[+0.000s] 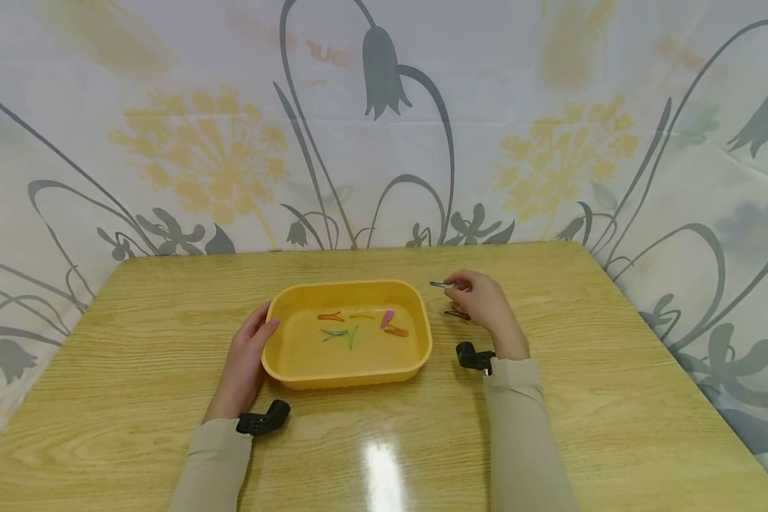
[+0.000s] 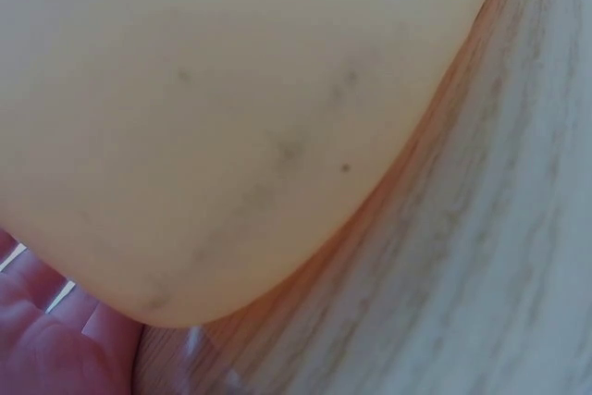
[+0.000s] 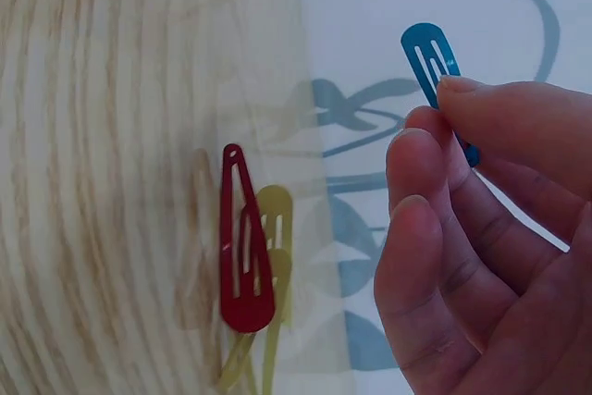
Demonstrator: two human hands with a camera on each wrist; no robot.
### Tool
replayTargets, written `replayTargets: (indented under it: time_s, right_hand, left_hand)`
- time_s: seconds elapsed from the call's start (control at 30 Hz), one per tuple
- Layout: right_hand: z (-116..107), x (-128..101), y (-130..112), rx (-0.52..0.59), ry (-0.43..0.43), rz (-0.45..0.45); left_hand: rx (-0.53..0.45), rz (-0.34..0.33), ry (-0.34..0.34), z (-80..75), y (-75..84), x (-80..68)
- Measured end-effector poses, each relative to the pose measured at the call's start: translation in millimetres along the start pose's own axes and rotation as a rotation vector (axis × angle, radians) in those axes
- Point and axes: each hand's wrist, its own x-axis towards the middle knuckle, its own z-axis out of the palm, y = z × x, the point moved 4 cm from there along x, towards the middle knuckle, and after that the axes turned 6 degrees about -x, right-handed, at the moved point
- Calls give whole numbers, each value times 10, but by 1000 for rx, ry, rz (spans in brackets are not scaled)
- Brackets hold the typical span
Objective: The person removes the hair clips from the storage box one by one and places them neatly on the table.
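Observation:
My left hand (image 1: 246, 359) grips the left end of a yellow plastic tray (image 1: 352, 378), thumb over the rim. The tray's pale outer wall (image 2: 240, 136) fills most of the left wrist view, with part of the palm at the lower left. Inside the tray lie several snap hair clips: an orange clip (image 1: 330, 317), a pink clip (image 1: 387, 317) and a green clip (image 1: 351, 337) among them. Right of the tray, my right hand (image 1: 486, 302) pinches a blue hair clip (image 3: 425, 55) between thumb and fingers. Below that hand a red hair clip (image 3: 246, 307) overlaps yellow clips (image 3: 279, 275).
Both the tray and loose clips are on a wood-grain table (image 1: 582, 398). Behind its far edge hangs a white floral-printed cloth (image 1: 384, 178), which continues along both sides. A black wrist camera (image 1: 264, 418) sits at the left cuff, another black camera (image 1: 473, 357) at the right.

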Motion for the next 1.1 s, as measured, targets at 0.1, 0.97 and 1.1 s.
replayTargets:
  time_s: [0.1, 0.97, 1.1]
  right_hand:
    - [15, 1, 64, -1, -1, 20]
    - [44, 37, 420, 31, 68, 187]
    - [43, 21, 455, 14, 76, 209]
  left_hand:
    - [1, -5, 4, 2, -6, -2]
    - [-21, -7, 8, -6, 0, -2]
    - [-24, -4, 6, 0, 3, -1]
